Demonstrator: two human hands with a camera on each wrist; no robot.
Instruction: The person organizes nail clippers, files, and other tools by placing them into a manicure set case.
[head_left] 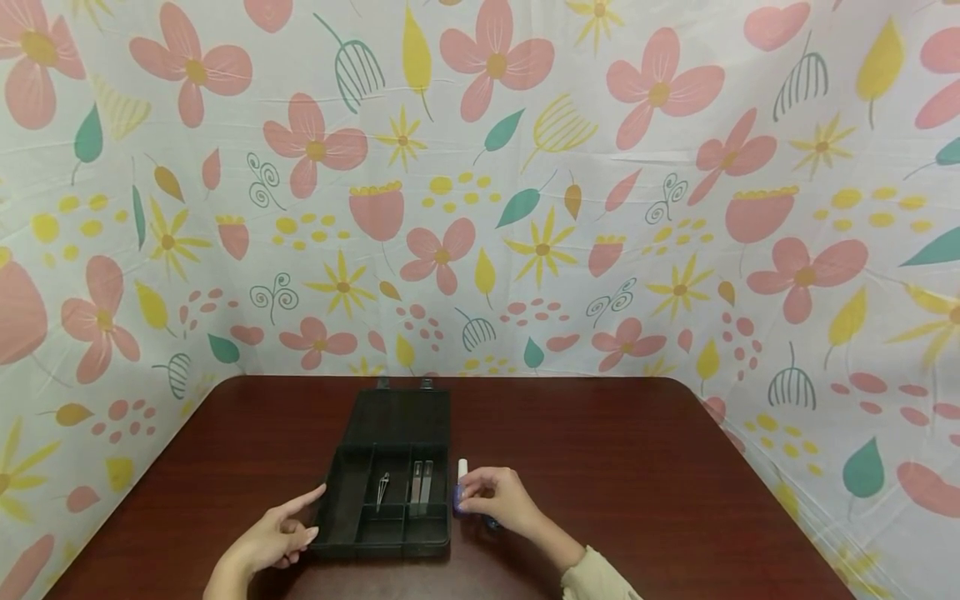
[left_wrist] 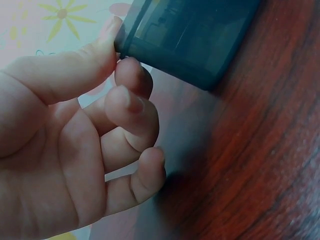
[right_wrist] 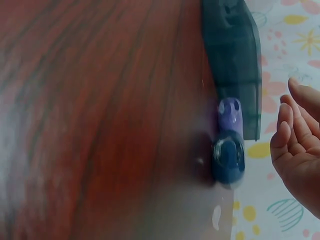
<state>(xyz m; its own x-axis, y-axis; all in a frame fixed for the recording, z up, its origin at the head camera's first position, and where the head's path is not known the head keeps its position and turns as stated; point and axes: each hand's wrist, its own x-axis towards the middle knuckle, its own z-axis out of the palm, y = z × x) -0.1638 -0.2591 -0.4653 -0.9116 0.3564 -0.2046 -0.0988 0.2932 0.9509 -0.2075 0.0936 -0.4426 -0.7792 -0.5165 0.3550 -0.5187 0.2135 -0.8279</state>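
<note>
Though the head view hides this, right wrist shows loose, empty right fingers (right_wrist: 283, 136) clear of bottles (right_wrist: 228, 162)

Cloth (head_left: 480, 200): flowered, creased, across the upper frame
Table (head_left: 600, 442): dark wood grain, lower centre
Place: screened off (home or studio, unclear)

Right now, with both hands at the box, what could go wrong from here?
The right hand overlaps the white-topped item in the head view, so it might tip it. The dark blue item sits nearby and could get bumped. The left hand touches the open box; pushing might shift the metal pieces inside.
</note>
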